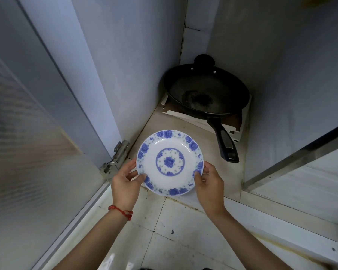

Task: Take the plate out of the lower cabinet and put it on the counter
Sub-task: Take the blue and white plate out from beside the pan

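Head view, only one camera. Landmark: the lower cabinet (pixel 183 123), both doors open, floor panel pale and stained.

Plate (pixel 170 162): white with blue flower print, round blue ring and one flower in the centre. It is face up, roughly level, at the cabinet's front edge, over the sill where the cabinet floor meets the tiled floor (pixel 174 230). Whether it is lifted clear of the cabinet floor or resting on it, cannot tell.

Left hand (pixel 126 187): on the plate's left rim. Thumb lies on top of the rim, the other fingers go under it and are mostly hidden. It pinches the rim. Red string bracelet (pixel 121 211) on that wrist.

Right hand (pixel 210 185): on the plate's right rim, same grip. Thumb on top near the blue flowers, the curled fingers beneath and beside the edge, close together.

Frying pan (pixel 207 90): black, deep inside the cabinet at the back, well behind the plate. It sits on a flattened white carton (pixel 183 114). Its handle (pixel 223 139) points toward the cabinet front, ending right of the plate, not touching it. A dark lid knob shows behind the pan's far rim.

Door hinge (pixel 115 156): metal, at the cabinet's left front corner, just left of the left hand.

Left door (pixel 27 133): frosted, swung outward. Right door's edge shows at the cabinet's right front.
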Demonstrator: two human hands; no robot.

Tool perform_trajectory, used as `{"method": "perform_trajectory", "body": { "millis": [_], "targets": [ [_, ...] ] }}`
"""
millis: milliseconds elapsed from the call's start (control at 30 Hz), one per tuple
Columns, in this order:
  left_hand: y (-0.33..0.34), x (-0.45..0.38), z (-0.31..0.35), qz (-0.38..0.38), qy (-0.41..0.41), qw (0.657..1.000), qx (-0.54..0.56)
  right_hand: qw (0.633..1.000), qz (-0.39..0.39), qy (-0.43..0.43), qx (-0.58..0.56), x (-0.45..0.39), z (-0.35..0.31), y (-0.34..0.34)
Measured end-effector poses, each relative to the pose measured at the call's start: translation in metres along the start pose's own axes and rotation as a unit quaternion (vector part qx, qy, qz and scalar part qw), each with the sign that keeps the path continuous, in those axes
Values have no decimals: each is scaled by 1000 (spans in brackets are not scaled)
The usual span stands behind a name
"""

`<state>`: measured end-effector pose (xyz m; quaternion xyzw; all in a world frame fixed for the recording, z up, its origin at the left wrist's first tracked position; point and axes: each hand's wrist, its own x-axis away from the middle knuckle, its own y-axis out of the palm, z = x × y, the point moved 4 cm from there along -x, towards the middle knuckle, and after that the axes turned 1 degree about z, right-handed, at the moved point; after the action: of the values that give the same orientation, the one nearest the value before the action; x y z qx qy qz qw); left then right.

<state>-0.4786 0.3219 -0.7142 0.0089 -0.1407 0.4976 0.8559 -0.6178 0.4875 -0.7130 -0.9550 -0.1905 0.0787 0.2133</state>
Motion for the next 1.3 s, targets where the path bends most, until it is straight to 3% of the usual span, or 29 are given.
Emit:
{"method": "perform_trajectory", "body": {
  "millis": [533, 867, 1300],
  "targets": [
    [-32, 29, 98, 1, 95, 995, 32, 998, 17, -34, -59, 15, -94, -36],
    [-3, 36, 157, -31, 150, 985, 74, 994, 75, -35, -66, -6, -137, -84],
    [31, 34, 202, -65, 155, 981, 101, 986, 136, -50, -78, -33, -157, -123]
  ]
}}
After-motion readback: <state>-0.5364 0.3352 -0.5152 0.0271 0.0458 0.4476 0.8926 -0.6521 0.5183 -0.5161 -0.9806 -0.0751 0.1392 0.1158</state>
